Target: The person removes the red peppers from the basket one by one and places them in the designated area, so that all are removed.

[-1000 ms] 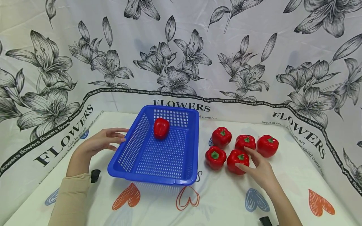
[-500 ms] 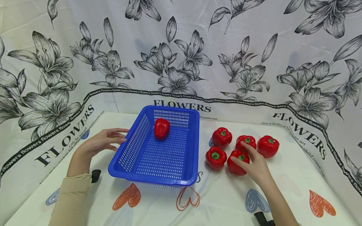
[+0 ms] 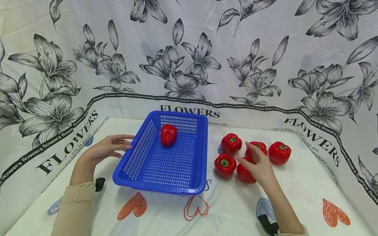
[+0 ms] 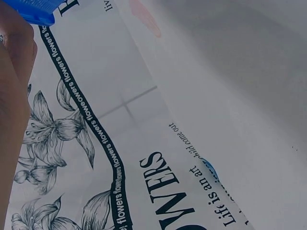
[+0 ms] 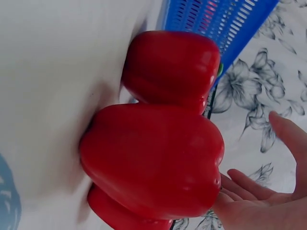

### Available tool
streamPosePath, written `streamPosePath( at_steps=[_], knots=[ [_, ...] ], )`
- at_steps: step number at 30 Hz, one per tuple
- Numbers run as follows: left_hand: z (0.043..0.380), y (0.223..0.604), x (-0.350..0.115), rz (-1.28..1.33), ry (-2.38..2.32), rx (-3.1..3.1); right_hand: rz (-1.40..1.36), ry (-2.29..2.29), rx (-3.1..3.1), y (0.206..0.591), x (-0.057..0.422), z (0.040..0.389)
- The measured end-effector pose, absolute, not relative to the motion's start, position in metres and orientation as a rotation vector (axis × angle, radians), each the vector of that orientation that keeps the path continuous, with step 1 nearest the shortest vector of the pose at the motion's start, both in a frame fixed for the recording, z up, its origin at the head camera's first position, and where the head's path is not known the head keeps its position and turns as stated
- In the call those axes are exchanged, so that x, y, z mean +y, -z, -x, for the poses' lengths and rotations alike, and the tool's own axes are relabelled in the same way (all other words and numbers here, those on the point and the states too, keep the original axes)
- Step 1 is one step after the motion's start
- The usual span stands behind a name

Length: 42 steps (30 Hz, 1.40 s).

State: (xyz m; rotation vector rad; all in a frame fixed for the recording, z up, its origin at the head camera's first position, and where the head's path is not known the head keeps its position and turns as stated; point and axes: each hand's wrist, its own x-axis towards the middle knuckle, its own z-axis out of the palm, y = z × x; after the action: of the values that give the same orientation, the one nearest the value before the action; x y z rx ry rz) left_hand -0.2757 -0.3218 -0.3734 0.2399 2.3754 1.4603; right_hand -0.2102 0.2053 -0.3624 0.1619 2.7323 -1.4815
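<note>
A blue plastic basket [image 3: 159,188] stands left of the middle in the head view, with one red bell pepper [image 3: 169,135] lying inside. My left hand [image 3: 109,149] is at the basket's left side, fingertips by its rim. Right of the basket, several red bell peppers with green stems sit grouped, among them a back pepper [image 3: 231,144] and a front left pepper [image 3: 225,165]. Over the front right pepper [image 3: 245,173] hovers my right hand [image 3: 260,165], thumb and fingers spread, holding nothing. It partly hides that pepper and the one behind [image 3: 261,147].
At the group's right end sits another bell pepper [image 3: 279,153]. The white tablecloth [image 3: 230,209] carries printed hearts. A flower-print cloth [image 3: 206,82] rises behind and along both sides. Dark bands show near both wrists.
My right hand has shifted left and slightly up, from beside the front right pepper to above it. The left hand, the basket and the peppers look unmoved.
</note>
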Motion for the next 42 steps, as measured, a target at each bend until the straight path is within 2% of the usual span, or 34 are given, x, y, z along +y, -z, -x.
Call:
streamPosePath(
  at_steps=[17,42],
  knots=[
    [0.278,0.369,-0.318,-0.216,-1.468,2.382,-0.117,1.473,2.79,0.35,0.191,0.218],
    [0.275,0.374,-0.322,-0.236,-1.526,2.324,0.032,1.776,2.682,0.337,0.152,0.243]
  ],
)
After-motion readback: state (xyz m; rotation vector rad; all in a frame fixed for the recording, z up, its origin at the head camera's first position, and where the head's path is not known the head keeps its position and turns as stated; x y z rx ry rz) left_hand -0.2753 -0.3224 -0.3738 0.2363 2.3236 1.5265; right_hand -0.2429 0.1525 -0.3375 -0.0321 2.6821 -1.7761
